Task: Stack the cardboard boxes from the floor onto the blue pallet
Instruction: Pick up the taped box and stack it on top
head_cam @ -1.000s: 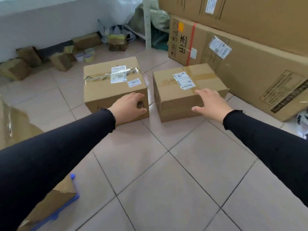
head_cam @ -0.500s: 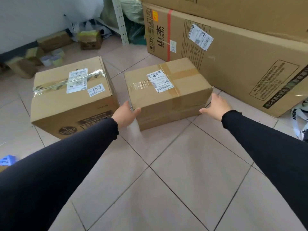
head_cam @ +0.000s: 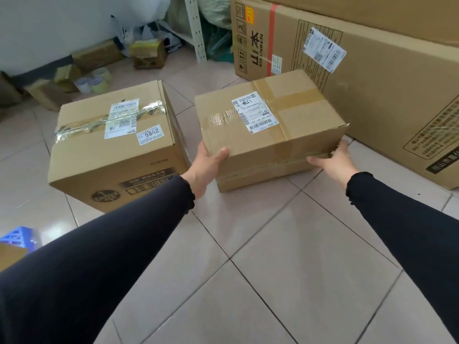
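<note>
Both hands (head_cam: 207, 161) (head_cam: 332, 161) clasp taped box (head_cam: 268, 127) ends — pale tiled floor (head_cam: 285, 256) (glossy), cluttered storeroom.

Even, soft daylight; faint shadows. Pale sheen on the floor tiles (head_cam: 285, 256). Wide-angle bending at edges; slightly soft throughout.

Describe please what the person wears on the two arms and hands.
Both arms are covered by long, close-fitting black sleeves. The left sleeve ends at the wrist in a small frilled cuff, and the right sleeve does the same. The left hand and right hand are bare: no gloves, rings or watch show.
</note>
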### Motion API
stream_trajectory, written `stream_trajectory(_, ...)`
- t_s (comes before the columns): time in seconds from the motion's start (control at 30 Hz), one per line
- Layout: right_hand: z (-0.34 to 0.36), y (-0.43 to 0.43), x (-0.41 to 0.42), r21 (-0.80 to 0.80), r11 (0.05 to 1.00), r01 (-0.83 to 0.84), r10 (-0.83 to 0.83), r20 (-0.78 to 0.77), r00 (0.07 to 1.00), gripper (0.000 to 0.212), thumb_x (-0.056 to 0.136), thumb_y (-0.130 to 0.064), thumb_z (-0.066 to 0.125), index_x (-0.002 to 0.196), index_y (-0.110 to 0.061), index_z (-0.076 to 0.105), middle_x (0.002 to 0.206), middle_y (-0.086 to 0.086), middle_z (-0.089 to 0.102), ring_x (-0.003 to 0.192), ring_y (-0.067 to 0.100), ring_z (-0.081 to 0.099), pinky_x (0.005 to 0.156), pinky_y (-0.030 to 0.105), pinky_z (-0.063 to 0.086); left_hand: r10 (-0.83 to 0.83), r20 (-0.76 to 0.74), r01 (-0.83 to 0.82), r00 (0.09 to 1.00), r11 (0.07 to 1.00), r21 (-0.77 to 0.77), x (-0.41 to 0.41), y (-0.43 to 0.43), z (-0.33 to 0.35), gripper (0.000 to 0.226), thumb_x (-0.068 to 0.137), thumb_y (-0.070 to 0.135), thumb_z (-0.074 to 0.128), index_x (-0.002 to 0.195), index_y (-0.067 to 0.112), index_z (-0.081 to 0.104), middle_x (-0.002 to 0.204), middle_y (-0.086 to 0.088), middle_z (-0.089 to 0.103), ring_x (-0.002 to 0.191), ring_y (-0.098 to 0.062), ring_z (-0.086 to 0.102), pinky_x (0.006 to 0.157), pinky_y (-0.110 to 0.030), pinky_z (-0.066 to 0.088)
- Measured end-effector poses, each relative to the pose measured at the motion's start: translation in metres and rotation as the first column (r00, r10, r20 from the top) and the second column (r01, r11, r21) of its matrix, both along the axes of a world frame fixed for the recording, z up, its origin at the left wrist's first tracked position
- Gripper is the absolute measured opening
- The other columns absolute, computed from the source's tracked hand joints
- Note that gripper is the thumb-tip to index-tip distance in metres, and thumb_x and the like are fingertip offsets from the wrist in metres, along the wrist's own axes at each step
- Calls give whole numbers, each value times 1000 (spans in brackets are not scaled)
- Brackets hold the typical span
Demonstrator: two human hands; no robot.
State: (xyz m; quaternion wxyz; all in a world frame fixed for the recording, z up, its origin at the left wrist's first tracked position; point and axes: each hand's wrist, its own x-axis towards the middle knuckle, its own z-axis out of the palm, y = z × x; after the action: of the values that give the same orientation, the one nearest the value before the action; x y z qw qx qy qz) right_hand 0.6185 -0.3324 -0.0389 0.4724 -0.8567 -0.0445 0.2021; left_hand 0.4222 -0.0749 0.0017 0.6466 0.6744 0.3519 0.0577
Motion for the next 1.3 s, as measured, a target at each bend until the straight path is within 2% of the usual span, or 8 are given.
stream_trajectory(0.27,101,18,-18,268,963,24,-106,295,950,65,83,-36,81,122,-21,32,123,5,47,120,26,50,104,40,44,3,299,-51,954,987,152,-24,0,109,60,104,29,58,155,28,26,136,11,57,116,0,60,89,-16,51)
stream_trajectory(0.43,183,65,-79,378,917,-124,-26,366,930,92,83,-46,79,153,-26,23,156,3,41,140,22,44,116,47,38,23,391,-139,920,952,272,-96,44,205,59,103,30,59,155,24,32,137,8,59,114,0,61,83,-12,50)
stream_trajectory(0.67,273,159,-220,431,818,-381,165,458,873,68,86,-42,76,139,-27,36,136,-7,59,125,15,57,106,36,45,191,441,-359,877,871,335,-278,118,313,58,95,36,65,147,21,45,132,-2,66,115,-21,66,93,-40,57)
stream_trajectory(0.77,298,200,-296,479,744,-465,252,444,860,41,96,-21,69,124,-18,39,118,-9,63,105,1,62,88,19,50,281,453,-472,846,790,391,-375,142,342,44,96,33,62,136,16,56,115,2,71,93,-7,71,77,-22,58)
stream_trajectory(0.87,308,238,-375,511,668,-541,349,427,834,27,99,-18,64,109,-23,40,115,-2,65,101,8,64,76,13,51,381,475,-587,794,684,433,-472,151,361,23,101,28,56,121,17,61,92,12,71,67,4,65,60,-15,50)
stream_trajectory(0.93,307,256,-426,504,625,-596,414,434,800,24,99,-20,63,106,-24,41,115,1,68,100,11,66,79,18,56,454,468,-647,758,613,454,-533,153,368,9,103,24,53,103,22,61,70,21,68,56,9,60,56,-12,48)
stream_trajectory(1.03,296,274,-493,459,582,-671,490,462,740,21,97,-24,64,102,-26,44,111,0,71,102,19,70,91,50,57,526,443,-687,726,535,491,-615,148,367,12,101,28,52,93,22,59,60,22,63,53,9,54,57,-15,44)
stream_trajectory(1.3,275,278,-593,363,472,-803,633,495,595,26,92,-35,72,102,-41,49,107,-4,69,99,16,71,82,44,62,689,329,-740,645,457,493,-744,124,329,23,107,28,44,87,26,56,81,6,46,47,12,51,50,-8,41)
